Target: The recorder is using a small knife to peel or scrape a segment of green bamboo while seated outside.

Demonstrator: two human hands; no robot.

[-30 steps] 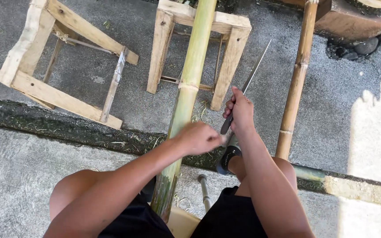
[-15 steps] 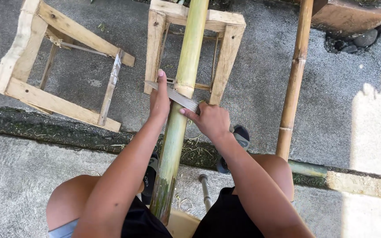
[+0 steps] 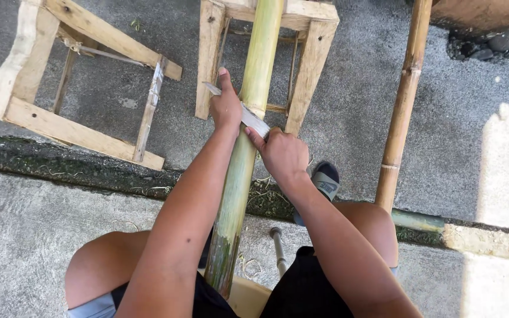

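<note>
Both hands are now sitting a little farther up the green bamboo pole [image 3: 248, 147]. Left hand [image 3: 226, 106] is pressing the blade's [image 3: 254, 121] tip, right hand [image 3: 283, 154] is gripping its handle, holding it across the pole resting on the wooden stool [image 3: 313, 65]. Few shavings are lying below; most scraping seemingly remains.

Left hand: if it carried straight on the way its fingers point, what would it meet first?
The left hand points up-frame beside the green bamboo pole, so probably the leg of the wooden stool frame ahead; depth is unclear.
</note>
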